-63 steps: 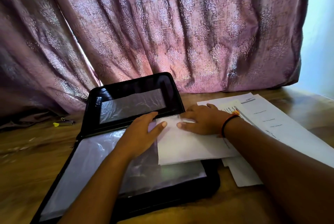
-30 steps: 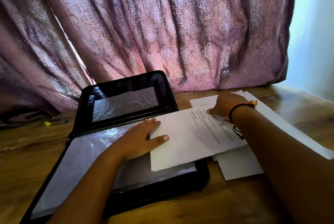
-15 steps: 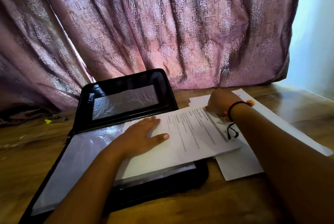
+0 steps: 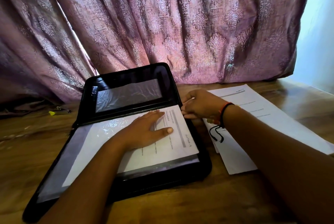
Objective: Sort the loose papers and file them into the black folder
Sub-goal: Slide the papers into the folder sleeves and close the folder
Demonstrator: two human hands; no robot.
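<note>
The black folder (image 4: 204,167) lies open on the wooden table, its lid (image 4: 126,72) propped against the curtain. A printed sheet (image 4: 180,144) lies inside a clear plastic sleeve (image 4: 54,175) in the folder. My left hand (image 4: 144,131) rests flat on the sheet with straight fingers. My right hand (image 4: 200,105) is at the sheet's far right corner, fingers curled down at the edge; whether it pinches the paper is hidden. Loose papers (image 4: 253,108) lie to the right of the folder, partly under my right forearm.
A pink patterned curtain (image 4: 180,25) hangs right behind the table. A small yellow-tipped object (image 4: 57,112) lies at the far left of the wooden table (image 4: 180,205). A pale wall (image 4: 318,34) is at the right.
The printed sheet has slid left from over the loose pile into the folder's sleeve. My right hand followed it to the folder's right edge; my left hand stayed flat on it.
</note>
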